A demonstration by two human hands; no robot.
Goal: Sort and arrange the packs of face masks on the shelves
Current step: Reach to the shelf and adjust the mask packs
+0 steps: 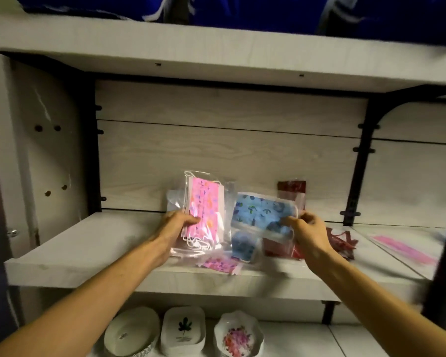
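Shelf (pixel 88 248) holds red packs (pixel 281 247); dishes (pixel 183 328) below

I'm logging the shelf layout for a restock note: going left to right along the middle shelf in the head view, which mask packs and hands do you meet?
Left hand → pink floral pack it holds upright → blue patterned pack → right hand pinching it → dark red packs lying flat → pink pack lying flat at far right.
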